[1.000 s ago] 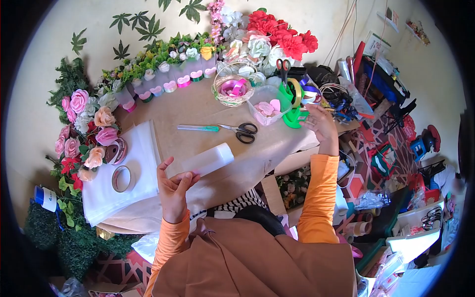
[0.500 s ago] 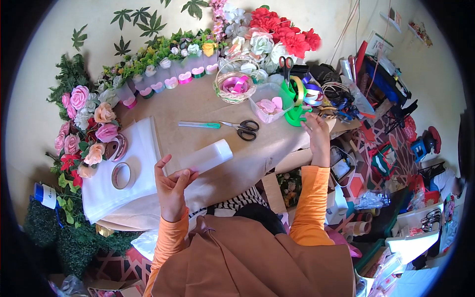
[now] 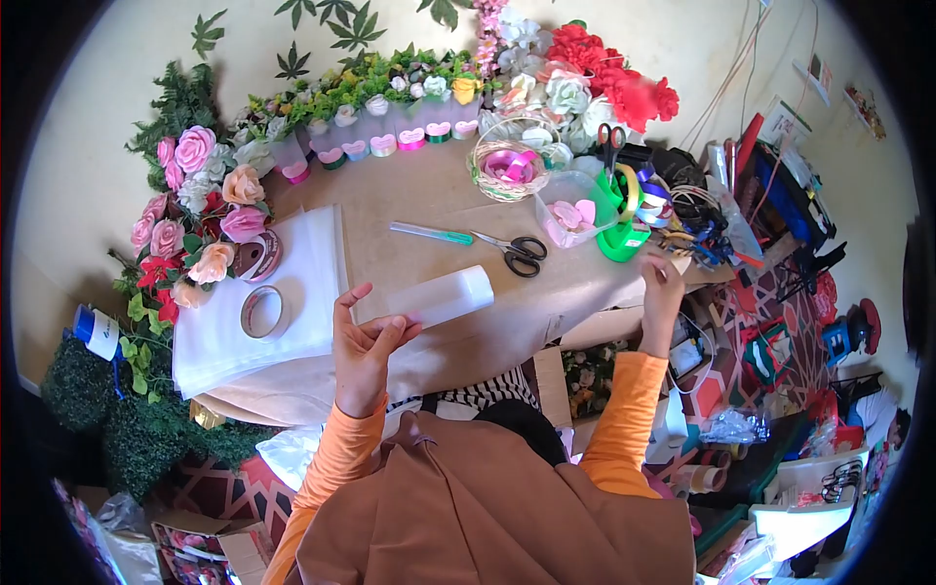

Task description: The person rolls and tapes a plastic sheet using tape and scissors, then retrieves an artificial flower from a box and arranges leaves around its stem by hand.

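Observation:
My left hand (image 3: pixel 366 353) holds a rolled translucent tube (image 3: pixel 447 297) with a white end, gripped near its left end between thumb and fingers. At the table's right edge, my right hand (image 3: pixel 663 297) has its fingertips pinched together, close to the green tape dispenser (image 3: pixel 622 240); whatever is between them is too small to make out. Beyond the tube lie black-handled scissors (image 3: pixel 524 255) and a teal cutter knife (image 3: pixel 431 233). A clear box (image 3: pixel 575 208) contains pink pieces. A tape roll (image 3: pixel 264 312) rests on white translucent sheets (image 3: pixel 312 253) at the left.
Along the back of the brown-covered table (image 3: pixel 380 190) stands a row of small flower pots (image 3: pixel 410 127). A wicker basket (image 3: pixel 508 173) holds pink ribbon. Artificial roses (image 3: pixel 195 149) line the left side. An open box (image 3: pixel 552 385) sits below the table's front edge.
The view has shifted, so the table appears further right and turned. My right hand has moved down from beside the green dispenser, nearer the table edge. The tube stays in my left hand.

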`<move>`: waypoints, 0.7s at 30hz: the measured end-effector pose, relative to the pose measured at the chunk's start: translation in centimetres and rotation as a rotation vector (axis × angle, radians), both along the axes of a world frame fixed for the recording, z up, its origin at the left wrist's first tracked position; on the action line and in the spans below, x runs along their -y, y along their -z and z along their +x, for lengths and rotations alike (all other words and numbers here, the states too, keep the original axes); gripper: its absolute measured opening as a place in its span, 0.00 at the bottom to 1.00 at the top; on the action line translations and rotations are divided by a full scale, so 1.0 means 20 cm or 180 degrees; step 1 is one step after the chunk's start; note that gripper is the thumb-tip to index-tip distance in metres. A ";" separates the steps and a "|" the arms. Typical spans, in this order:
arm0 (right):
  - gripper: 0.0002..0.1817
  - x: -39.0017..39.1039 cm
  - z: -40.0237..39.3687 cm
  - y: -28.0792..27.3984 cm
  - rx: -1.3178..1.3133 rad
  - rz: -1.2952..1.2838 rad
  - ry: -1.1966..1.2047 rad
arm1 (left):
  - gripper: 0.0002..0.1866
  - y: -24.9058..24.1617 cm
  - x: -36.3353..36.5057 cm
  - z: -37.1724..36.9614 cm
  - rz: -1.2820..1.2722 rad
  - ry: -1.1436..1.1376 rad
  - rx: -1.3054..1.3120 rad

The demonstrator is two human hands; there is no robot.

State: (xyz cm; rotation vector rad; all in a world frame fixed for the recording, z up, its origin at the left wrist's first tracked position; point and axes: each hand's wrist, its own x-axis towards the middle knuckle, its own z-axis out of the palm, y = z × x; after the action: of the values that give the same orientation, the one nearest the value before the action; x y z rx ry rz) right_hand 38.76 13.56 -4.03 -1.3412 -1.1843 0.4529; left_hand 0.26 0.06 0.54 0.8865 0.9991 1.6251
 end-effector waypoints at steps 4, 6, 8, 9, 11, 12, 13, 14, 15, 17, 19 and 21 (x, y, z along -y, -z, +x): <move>0.07 0.11 -0.04 -0.06 -0.0089 -0.0142 -0.0302 | 0.27 0.00 0.00 0.02 -0.0005 0.0035 0.0039; 0.06 0.17 -0.11 -0.14 -0.0139 -0.0319 -0.0775 | 0.27 0.01 0.00 0.04 -0.0012 0.0049 0.0056; 0.05 0.20 -0.22 -0.21 -0.0235 -0.0302 -0.1178 | 0.27 0.01 0.00 0.04 0.0004 0.0143 0.0052; 0.05 0.23 -0.28 -0.24 -0.0332 -0.0275 -0.1542 | 0.27 0.01 0.00 0.04 -0.0016 0.0119 0.0048; 0.05 0.27 -0.42 -0.32 -0.0206 -0.0339 -0.1755 | 0.27 0.01 0.00 0.04 -0.0004 0.0218 0.0124; 0.05 0.30 -0.49 -0.35 -0.0178 -0.0387 -0.2088 | 0.27 0.00 0.00 0.04 -0.0022 0.0203 0.0121; 0.06 0.32 -0.57 -0.38 -0.0147 -0.0432 -0.2419 | 0.27 0.00 0.00 0.04 -0.0030 0.0229 0.0149; 0.09 0.33 -0.63 -0.38 -0.0094 -0.0367 -0.2661 | 0.26 0.00 0.01 0.04 -0.0035 0.0255 0.0179; 0.12 0.34 -0.70 -0.39 -0.0040 -0.0300 -0.2901 | 0.26 -0.01 0.01 0.04 -0.0047 0.0243 0.0182; 0.17 0.38 -0.81 -0.46 0.0218 -0.0301 -0.3122 | 0.26 -0.01 0.01 0.03 0.0000 0.0275 0.0149; 0.22 0.41 -0.90 -0.52 0.0487 -0.0293 -0.3339 | 0.26 0.00 0.02 0.03 0.0011 0.0283 0.0130; 0.21 0.42 -0.97 -0.56 0.0734 -0.0206 -0.3568 | 0.26 0.00 0.02 0.03 0.0029 0.0293 0.0109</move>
State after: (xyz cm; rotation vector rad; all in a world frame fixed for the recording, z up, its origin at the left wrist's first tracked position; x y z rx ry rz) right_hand 19.30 5.08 7.13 -0.6679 -2.0844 1.1428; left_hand 0.80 -0.33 0.62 0.8950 0.9149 1.5635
